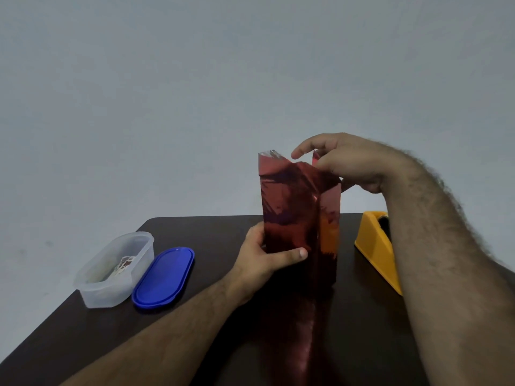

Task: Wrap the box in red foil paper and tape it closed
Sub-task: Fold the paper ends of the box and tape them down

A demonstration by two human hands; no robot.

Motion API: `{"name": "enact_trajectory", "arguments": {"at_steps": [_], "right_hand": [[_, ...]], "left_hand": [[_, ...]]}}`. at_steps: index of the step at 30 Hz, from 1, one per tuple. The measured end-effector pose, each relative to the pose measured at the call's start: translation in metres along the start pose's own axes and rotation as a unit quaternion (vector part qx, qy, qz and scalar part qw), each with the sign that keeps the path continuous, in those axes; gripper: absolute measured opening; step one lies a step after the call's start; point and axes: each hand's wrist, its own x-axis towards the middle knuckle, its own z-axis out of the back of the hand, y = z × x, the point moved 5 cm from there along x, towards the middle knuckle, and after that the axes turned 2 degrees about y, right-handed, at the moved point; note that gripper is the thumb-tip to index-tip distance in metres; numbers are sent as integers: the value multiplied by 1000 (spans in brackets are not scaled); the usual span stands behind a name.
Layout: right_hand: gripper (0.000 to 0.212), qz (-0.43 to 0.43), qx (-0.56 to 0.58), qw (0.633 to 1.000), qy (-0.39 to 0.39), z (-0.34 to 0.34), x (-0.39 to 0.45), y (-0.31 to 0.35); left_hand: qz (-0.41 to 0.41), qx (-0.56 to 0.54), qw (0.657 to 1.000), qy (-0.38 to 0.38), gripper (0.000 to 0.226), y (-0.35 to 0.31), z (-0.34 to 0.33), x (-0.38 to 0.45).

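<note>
The dark brown desk (211, 229) carries every item, and its far edge meets a plain grey wall (195, 79). Your box (299, 218), already sheathed in red foil paper (289, 196), stands upright on end near the middle of the far edge; the paper rises past the top of the box as an open sleeve, silver on its inner face. A glossy reflection of the foil runs down the desk toward the near edge. Your right hand (345, 162) reaches over the top of the sleeve and pinches its upper right edge between thumb and fingers. Your left hand (267, 257) grips the lower left side of the wrapped box, thumb laid across the front face, fingers curled behind and hidden. A yellow tape dispenser (376, 246) sits at the right edge of the desk, just beside the box and partly covered by your right forearm. Near the far left corner lies a translucent plastic container (117, 268), open, with contents too blurred to identify. Its blue oval lid (164, 275) lies flat on the desk, touching the container's right side.
</note>
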Motion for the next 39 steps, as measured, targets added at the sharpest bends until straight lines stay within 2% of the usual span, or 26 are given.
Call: {"name": "enact_trajectory", "arguments": {"at_steps": [3, 6, 7, 9, 10, 11, 13, 17, 21, 24, 26, 28, 29, 30, 31, 33, 36, 39], "right_hand": [[32, 6, 7, 1000, 13, -4, 3, -3], [16, 13, 9, 1000, 3, -6, 1, 0], [28, 13, 5, 1000, -5, -6, -1, 3], [71, 0, -15, 1000, -5, -4, -7, 9], [84, 7, -18, 1000, -2, -3, -10, 12], [87, 24, -9, 1000, -3, -2, -13, 15], [69, 79, 14, 997, -11, 0, -18, 20], [20, 142, -23, 988, -47, 6, -15, 22], [9, 158, -6, 982, -106, 11, -10, 24], [7, 167, 52, 975, -140, 9, -12, 30], [37, 131, 58, 981, -132, 1, -13, 35], [61, 85, -28, 986, -140, -9, -12, 39], [58, 72, -86, 982, -154, -14, -11, 41], [47, 70, -133, 973, -172, -18, -9, 43], [34, 76, -156, 966, -193, -21, -6, 46], [22, 90, -157, 957, -228, -24, -2, 50], [21, 118, -126, 942, -289, -23, -2, 49], [25, 178, -74, 907, -374, -12, -5, 45]], "left_hand": [[5, -43, 999, -12, 87, 3, 1, 3], [4, -28, 999, -19, 93, 1, 3, 5], [3, -14, 1000, -15, 91, 0, 3, 5], [-1, 13, 1000, 0, 80, -2, 1, 4], [-1, 19, 1000, 4, 74, -4, 0, 4], [0, 23, 1000, 0, 73, -3, 0, 4], [6, 26, 999, -22, 77, -3, 1, 4], [6, 56, 997, -50, 76, -5, -2, 1], [-5, 86, 993, -76, 72, -10, -3, -3], [-13, 118, 989, -93, 75, -12, -4, -5], [-19, 142, 984, -102, 74, -12, -5, -5], [-29, 163, 980, -109, 71, -11, -7, -5], [-33, 169, 979, -112, 71, -12, -8, -5], [-37, 174, 978, -113, 71, -12, -8, -5], [-38, 176, 977, -112, 71, -12, -9, -5], [-37, 182, 976, -110, 73, -13, -10, -5], [-35, 186, 976, -110, 76, -13, -9, -4], [-27, 173, 979, -105, 75, -13, -5, -4]]}}
